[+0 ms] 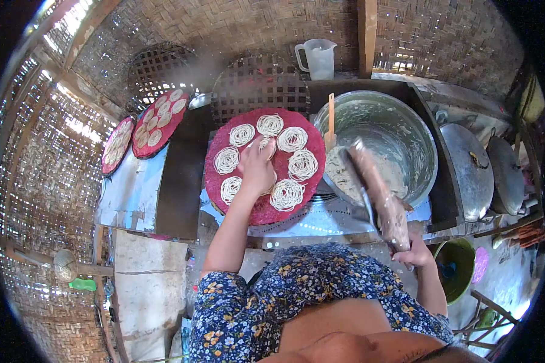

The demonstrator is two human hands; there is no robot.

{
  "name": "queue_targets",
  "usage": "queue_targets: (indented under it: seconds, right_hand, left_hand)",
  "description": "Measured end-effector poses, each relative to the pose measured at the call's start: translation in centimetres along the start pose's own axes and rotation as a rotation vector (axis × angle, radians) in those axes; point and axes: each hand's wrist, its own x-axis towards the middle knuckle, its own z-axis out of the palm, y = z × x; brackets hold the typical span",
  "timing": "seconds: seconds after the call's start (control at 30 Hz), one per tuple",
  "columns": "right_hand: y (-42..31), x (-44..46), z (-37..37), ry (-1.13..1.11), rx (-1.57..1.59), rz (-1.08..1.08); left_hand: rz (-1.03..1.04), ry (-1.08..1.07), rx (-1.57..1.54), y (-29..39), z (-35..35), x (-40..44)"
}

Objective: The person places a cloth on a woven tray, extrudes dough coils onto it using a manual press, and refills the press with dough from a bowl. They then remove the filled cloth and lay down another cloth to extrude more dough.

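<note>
My left hand (258,164) reaches over a round red mat (217,130), its fingers apart and bent down by a white noodle nest near the middle. Several more coiled nests, such as a white noodle nest (292,139), lie in a ring around it. My right hand (415,252) grips the lower end of a long, dough-smeared wooden tool (378,193), which has a dark, narrow bar along its left side. The tool slants over a large metal pot (415,142) with pale batter (378,163) inside. A wooden spatula (331,118) leans in the pot.
Two smaller red mats with pale nests (158,124) (117,145) stand at the left. Behind are dark woven trays (260,88) and a translucent jug (319,59). Metal lids (464,172) lie to the right; a green bucket (457,266) stands below. Woven walls surround the bench.
</note>
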Motion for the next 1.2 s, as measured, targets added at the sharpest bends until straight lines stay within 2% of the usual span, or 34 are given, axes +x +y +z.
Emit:
queue_targets:
  seconds: [0.07, 0.17, 0.23, 0.27, 0.3, 0.37, 0.47, 0.6, 0.7, 0.77, 0.8, 0.93, 1.03, 1.07, 1.2]
  right_hand:
    - [0.1, -0.4, -0.4, -0.062, -0.097, 0.023]
    - [1.7, -0.1, -1.3, -0.139, -0.272, 0.086]
    - [2.5, 0.4, -1.6, -0.182, -0.395, 0.112]
    - [2.8, 0.7, -1.1, -0.146, -0.366, 0.086]
    - [3.6, 1.1, -0.9, -0.15, -0.448, 0.115]
    - [5.0, 2.5, -0.7, -0.165, -0.621, 0.163]
    - [4.7, 4.0, 1.6, -0.071, -0.82, 0.062]
    - [6.0, 6.6, 4.0, -0.028, -1.044, -0.125]
    - [6.8, 8.4, 4.8, -0.064, -1.207, -0.295]
    - [6.5, 9.1, 5.6, -0.098, -1.234, -0.343]
    - [9.1, 10.6, 5.4, -0.085, -1.344, -0.447]
    - [8.3, 12.6, 7.3, -0.001, -1.271, -0.446]
    - [7.3, 13.3, 8.3, 0.086, -1.396, -0.392]
    - [7.6, 13.6, 8.2, 0.058, -1.345, -0.385]
    - [8.0, 13.1, 7.8, 0.073, -1.31, -0.474]
  left_hand:
    - [0.053, 0.194, 0.042, -1.2, -1.1, -0.6]
    - [-0.12, 0.308, -0.117, -3.3, -4.5, -2.4]
    - [-0.319, 0.427, -0.285, -8.9, -3.5, -4.6]
    - [-0.429, 0.441, -0.275, -11.2, -3.5, -5.9]
    - [-0.626, 0.366, -0.328, -10.4, -5.0, -6.5]
    - [-0.836, 0.462, -0.491, -13.5, -4.1, -8.3]
    - [-0.93, 0.383, -0.601, -16.0, -3.8, -9.3]
    - [-0.876, 0.436, -0.704, -15.4, -3.3, -8.1]
    - [-0.8, 0.438, -0.419, -17.9, -1.8, -8.1]
    - [-0.748, 0.479, -0.352, -16.7, -2.3, -7.4]
    - [-0.733, 0.469, -0.321, -16.6, -2.5, -7.0]
    - [-0.747, 0.37, -0.215, -14.5, -4.2, -5.6]
    - [-0.778, 0.35, -0.195, -15.1, -3.9, -5.7]
    - [-0.782, 0.33, -0.149, -15.2, -3.7, -5.9]
    - [-0.785, 0.268, -0.066, -14.3, -4.6, -6.1]
